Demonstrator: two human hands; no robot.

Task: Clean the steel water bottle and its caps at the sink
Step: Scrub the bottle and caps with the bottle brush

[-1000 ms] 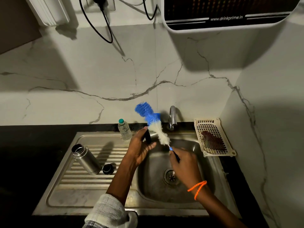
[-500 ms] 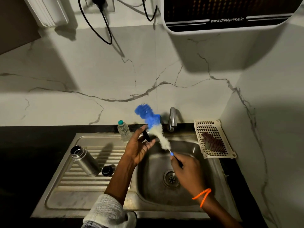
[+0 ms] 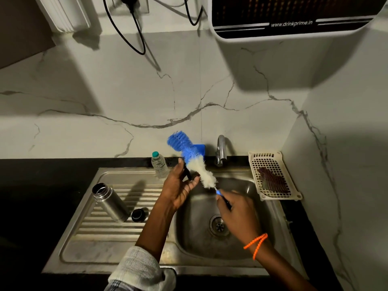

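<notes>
Scrubbing a small black cap [image 3: 187, 173] pinched in the left hand [image 3: 178, 189] with the bottle brush [image 3: 194, 162] gripped by the right hand [image 3: 237, 211] seems the current step, while the steel bottle [image 3: 111, 203] and other cap [image 3: 138, 214] wait on the drainboard [image 3: 88, 232], so rinsing likely follows.

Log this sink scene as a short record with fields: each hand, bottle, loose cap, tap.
left hand: holds a small black cap against the brush bristles
right hand: grips the handle of the bottle brush
steel bottle: open, standing on the drainboard
loose cap: black, on the drainboard beside the bottle
tap: no water visible
</notes>
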